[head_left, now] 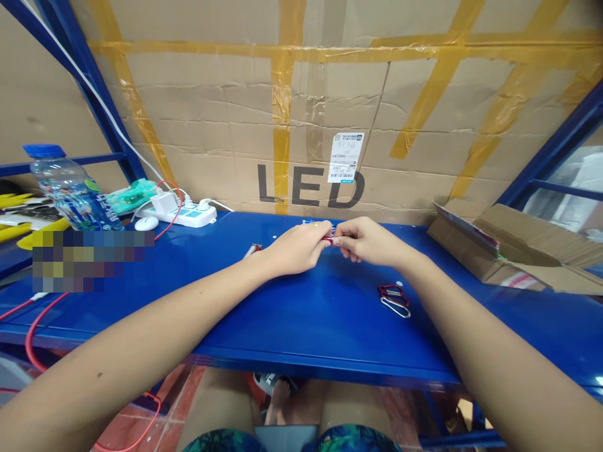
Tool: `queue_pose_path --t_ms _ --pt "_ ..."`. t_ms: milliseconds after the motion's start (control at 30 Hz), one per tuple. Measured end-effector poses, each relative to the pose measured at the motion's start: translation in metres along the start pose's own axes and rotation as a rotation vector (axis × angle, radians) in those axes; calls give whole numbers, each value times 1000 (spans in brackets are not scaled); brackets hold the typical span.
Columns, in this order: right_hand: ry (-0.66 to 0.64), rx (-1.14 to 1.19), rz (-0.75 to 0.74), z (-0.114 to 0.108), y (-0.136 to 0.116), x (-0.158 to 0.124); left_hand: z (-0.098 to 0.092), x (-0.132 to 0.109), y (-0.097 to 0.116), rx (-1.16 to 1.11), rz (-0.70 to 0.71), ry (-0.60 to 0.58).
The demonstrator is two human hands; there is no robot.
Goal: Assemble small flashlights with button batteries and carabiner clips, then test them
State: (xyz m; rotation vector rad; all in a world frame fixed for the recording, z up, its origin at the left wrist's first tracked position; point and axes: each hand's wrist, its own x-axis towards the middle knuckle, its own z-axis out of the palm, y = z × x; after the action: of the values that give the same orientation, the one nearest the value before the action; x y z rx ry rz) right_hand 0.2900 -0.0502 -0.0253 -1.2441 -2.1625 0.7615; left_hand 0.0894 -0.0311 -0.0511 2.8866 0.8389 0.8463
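Observation:
My left hand (pixel 299 248) and my right hand (pixel 365 242) meet over the far middle of the blue table (pixel 292 314). Both are pinched closed on a small red piece (pixel 328 238) held between their fingertips; too little of it shows to name it. Closer to me, right of centre, a red carabiner (pixel 392 292) and a silver carabiner (pixel 396 307) lie flat on the table. A small red and silver item (pixel 253 250) lies just left of my left wrist.
A white power strip (pixel 186 215) with a plugged charger, a white mouse (pixel 146 223) and a water bottle (pixel 70 191) sit at the far left. A red cable (pixel 35 326) hangs off the left edge. An open cardboard box (pixel 513 248) lies at the right. A cardboard wall marked LED (pixel 311 186) closes off the back.

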Motion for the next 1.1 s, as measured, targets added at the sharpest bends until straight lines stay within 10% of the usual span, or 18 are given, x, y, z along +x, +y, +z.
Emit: queue_pose_path --t_ms 733,1100 --pt "120 -414 -271 10 3 1 2 2 9 -64 -123 -32" --pt "26 -254 24 -12 2 -2 3 6 7 -50 -201 -21"
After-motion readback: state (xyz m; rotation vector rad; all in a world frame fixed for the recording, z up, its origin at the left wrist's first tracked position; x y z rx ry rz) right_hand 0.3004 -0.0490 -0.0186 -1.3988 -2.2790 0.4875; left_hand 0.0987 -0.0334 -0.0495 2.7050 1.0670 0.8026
